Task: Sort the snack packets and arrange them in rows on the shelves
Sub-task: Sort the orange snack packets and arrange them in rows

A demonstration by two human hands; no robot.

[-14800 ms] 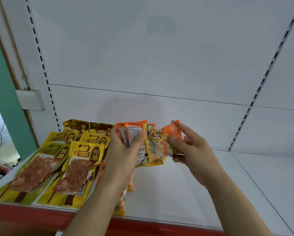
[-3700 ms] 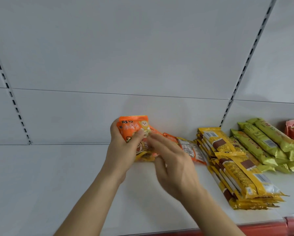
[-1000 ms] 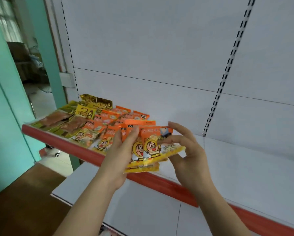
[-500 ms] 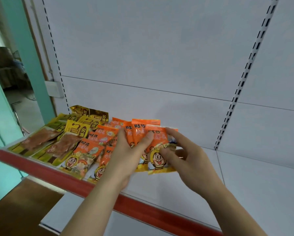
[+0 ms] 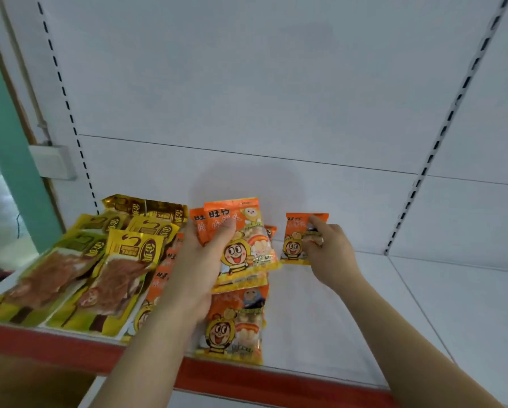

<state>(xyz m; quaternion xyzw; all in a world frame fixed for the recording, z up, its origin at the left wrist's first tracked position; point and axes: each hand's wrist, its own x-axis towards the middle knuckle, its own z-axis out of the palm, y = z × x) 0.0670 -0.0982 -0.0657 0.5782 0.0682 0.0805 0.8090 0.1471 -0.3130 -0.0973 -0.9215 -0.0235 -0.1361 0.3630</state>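
Right hand (image 5: 326, 251) now away from the stack, pinching a single orange packet (image 5: 298, 238) alone, well right of the bunch; half a second ago both hands were together on the fan of packets, so one has just been peeled off; left hand (image 5: 200, 275) grips the remaining stack (image 5: 247, 245), thumb across the front, above the shelf (image 5: 350, 334); single packet sits over bare shelf near the back, whether it touches the shelf unclear; orange rows (image 5: 233, 322) already lie flat under the left hand, yellow packets (image 5: 123, 269) further left; likely means a new orange row starts to the right, with several packets left to lay.
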